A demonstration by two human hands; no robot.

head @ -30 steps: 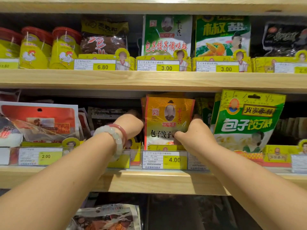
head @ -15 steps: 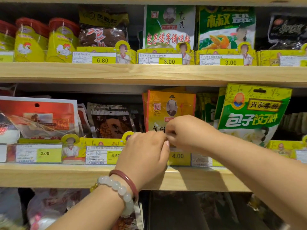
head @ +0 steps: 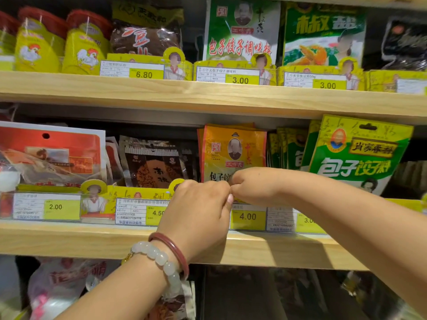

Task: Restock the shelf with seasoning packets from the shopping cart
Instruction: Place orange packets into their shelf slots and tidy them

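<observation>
Wooden store shelf [head: 208,243]: orange seasoning packets [head: 233,148] stand upright above the 4.00 price tag [head: 247,217], apparently shelved. Left hand [head: 198,211] and right hand [head: 256,184] meet before them, fingers curled; any hold cannot be told. Cart unseen.

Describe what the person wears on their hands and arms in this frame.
Both forearms are bare, with no sleeves and no gloves in view. The left wrist carries two bracelets side by side: a pale translucent bead bracelet with a small gold-coloured charm, and a thin dark red bangle. The right hand and the visible part of its arm carry nothing.
</observation>
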